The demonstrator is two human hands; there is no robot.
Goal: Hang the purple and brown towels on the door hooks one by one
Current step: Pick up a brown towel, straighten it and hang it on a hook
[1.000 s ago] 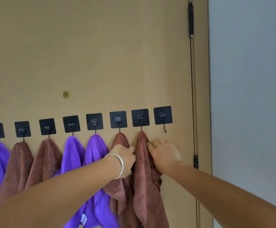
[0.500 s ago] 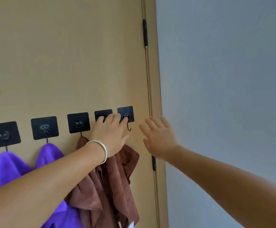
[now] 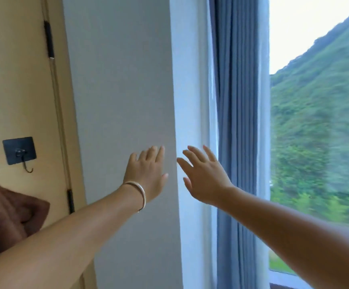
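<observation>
Both the left hand (image 3: 146, 174) and right hand (image 3: 204, 176) are spread empty; the brown towel (image 3: 7, 211) hangs lengthwise downward.

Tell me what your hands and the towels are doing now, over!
Left hand open, empty. Right hand open, empty. Brown towel hangs at far left; last hook bare. Nothing in the way.

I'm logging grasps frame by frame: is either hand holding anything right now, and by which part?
Nothing is held. The left hand and right hand are both open with fingers spread, in front of the wall, apart from the brown towel.
</observation>
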